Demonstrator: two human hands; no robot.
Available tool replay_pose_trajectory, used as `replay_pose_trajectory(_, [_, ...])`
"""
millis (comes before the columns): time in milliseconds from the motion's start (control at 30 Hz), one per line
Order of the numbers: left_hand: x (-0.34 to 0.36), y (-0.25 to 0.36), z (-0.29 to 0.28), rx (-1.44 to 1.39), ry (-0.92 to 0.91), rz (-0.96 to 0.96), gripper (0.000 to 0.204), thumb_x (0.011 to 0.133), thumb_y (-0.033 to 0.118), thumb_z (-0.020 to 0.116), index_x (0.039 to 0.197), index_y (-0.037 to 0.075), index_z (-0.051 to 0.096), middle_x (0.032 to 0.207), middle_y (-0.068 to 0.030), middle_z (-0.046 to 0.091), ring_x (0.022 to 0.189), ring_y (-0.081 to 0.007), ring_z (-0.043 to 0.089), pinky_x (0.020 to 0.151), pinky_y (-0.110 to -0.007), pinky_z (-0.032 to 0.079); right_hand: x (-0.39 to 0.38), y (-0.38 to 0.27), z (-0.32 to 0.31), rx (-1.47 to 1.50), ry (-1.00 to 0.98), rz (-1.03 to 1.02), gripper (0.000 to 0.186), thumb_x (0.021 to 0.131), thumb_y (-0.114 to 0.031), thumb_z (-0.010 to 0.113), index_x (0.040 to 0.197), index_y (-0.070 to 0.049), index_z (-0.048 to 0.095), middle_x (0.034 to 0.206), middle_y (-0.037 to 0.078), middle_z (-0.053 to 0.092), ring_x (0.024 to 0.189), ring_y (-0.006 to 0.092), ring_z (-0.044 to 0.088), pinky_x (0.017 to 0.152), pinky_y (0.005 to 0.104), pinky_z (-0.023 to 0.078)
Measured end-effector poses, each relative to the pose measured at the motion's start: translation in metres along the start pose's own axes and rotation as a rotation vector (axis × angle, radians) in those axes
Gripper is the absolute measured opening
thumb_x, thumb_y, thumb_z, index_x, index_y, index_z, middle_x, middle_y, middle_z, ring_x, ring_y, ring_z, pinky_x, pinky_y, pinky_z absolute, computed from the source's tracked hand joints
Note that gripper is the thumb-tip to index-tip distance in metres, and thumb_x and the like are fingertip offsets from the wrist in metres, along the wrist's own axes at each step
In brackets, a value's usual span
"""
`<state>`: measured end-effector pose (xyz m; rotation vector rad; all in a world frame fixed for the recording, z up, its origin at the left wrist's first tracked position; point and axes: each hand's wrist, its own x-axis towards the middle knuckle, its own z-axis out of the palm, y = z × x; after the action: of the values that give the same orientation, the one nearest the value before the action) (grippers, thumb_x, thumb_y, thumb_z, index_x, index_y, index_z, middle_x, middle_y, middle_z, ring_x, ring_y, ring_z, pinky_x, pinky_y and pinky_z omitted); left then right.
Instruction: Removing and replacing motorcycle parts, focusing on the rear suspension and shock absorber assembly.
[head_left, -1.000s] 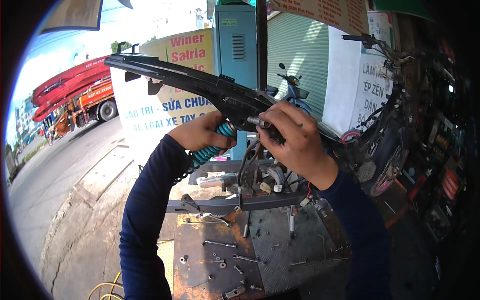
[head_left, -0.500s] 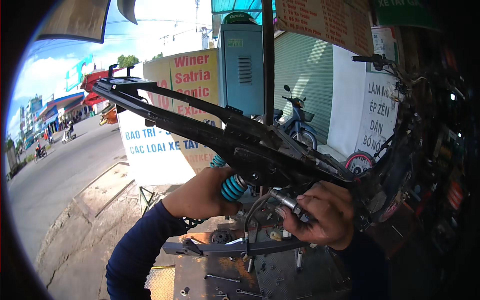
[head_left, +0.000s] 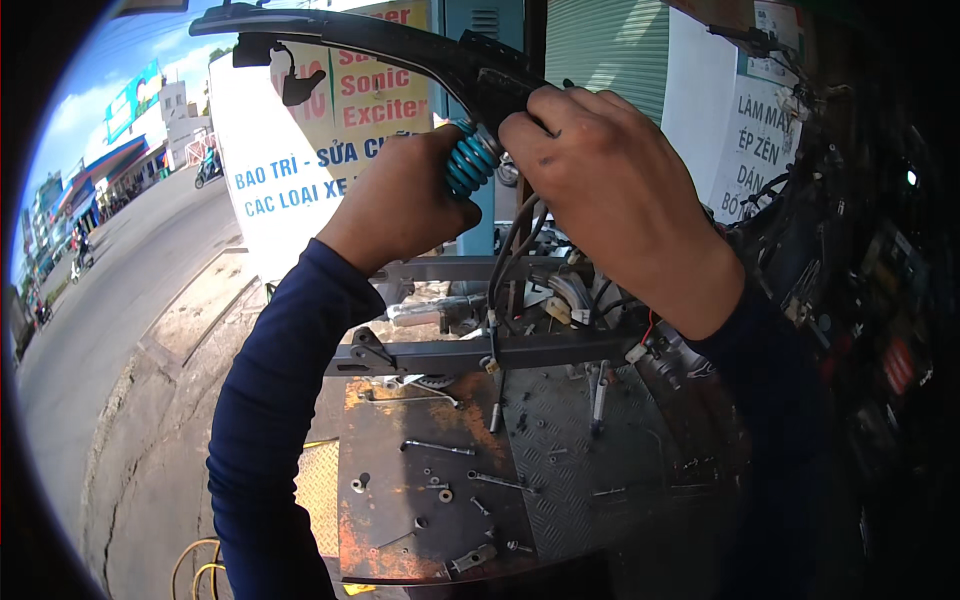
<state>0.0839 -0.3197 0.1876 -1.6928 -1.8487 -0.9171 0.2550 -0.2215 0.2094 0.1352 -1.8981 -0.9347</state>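
Observation:
My left hand [head_left: 405,190] is closed around a shock absorber with a teal coil spring [head_left: 470,165]. Its upper end meets the underside of a black motorcycle frame [head_left: 390,35] that crosses the top of the view. My right hand [head_left: 605,175] is raised against the frame, just right of the spring. Its fingers curl over and behind the frame beside the spring's top. The fingertips are hidden, so what they pinch does not show. Dark cables [head_left: 507,250] hang below my hands, in front of a grey swingarm [head_left: 450,355].
A rust-marked metal work platform [head_left: 400,520] below carries wrenches [head_left: 440,447], bolts, washers and a small metal bracket [head_left: 472,558]. A yellow hose [head_left: 200,560] lies on the ground at lower left. Signboards [head_left: 290,170] stand behind, with a road [head_left: 130,270] at left.
The view has tilted down, showing more of the platform. My right hand has moved up from below the frame to beside the spring; the socket tool it held no longer shows. My left hand keeps its grip.

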Motion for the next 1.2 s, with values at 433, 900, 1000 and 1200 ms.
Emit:
replay_pose_trajectory(433, [0.004, -0.003, 0.013, 0.104, 0.071, 0.017, 0.04, 0.065, 0.019, 0.074, 0.098, -0.001, 0.066, 0.085, -0.0207, 0.068, 0.079, -0.0354, 0.067, 0.076, -0.041, 0.052, -0.002, -0.001, 0.023, -0.15, -0.134, 0.147, 0.044, 0.091, -0.043, 0.059, 0.073, -0.003, 0.066, 0.067, 0.014, 0.064, 0.062, 0.0284, 0.067, 0.057, 0.0346, 0.054])
replay_pose_trajectory(900, [-0.005, -0.026, -0.001, -0.292, -0.19, -0.043, 0.043, 0.074, 0.029, 0.078, 0.101, 0.0, 0.061, 0.078, -0.0079, 0.065, 0.064, -0.0161, 0.064, 0.063, -0.029, 0.053, 0.017, -0.009, -0.015, 0.055, -0.421, 0.351, 0.034, 0.092, -0.028, 0.054, 0.085, 0.001, 0.071, 0.086, 0.019, 0.069, 0.081, 0.0338, 0.069, 0.07, 0.0421, 0.055])
replay_pose_trajectory(1000, [-0.025, -0.034, -0.009, -0.368, -0.396, -0.207, 0.051, 0.077, 0.037, 0.079, 0.104, 0.0, 0.058, 0.079, -0.0069, 0.064, 0.071, -0.015, 0.064, 0.068, -0.029, 0.053, 0.005, 0.003, 0.013, -0.123, -0.221, 0.194, 0.036, 0.093, -0.029, 0.052, 0.084, 0.0, 0.071, 0.085, 0.019, 0.069, 0.08, 0.0336, 0.069, 0.071, 0.0425, 0.055])
replay_pose_trajectory(1200, [-0.084, -0.074, -0.01, -0.502, -0.338, -0.274, 0.058, 0.078, 0.051, 0.075, 0.102, 0.001, 0.06, 0.079, -0.0069, 0.065, 0.074, -0.016, 0.065, 0.074, -0.03, 0.052, 0.011, -0.012, -0.012, 0.155, -0.348, 0.414, 0.029, 0.09, -0.022, 0.053, 0.082, 0.001, 0.07, 0.081, 0.019, 0.068, 0.079, 0.0345, 0.068, 0.071, 0.0426, 0.055])
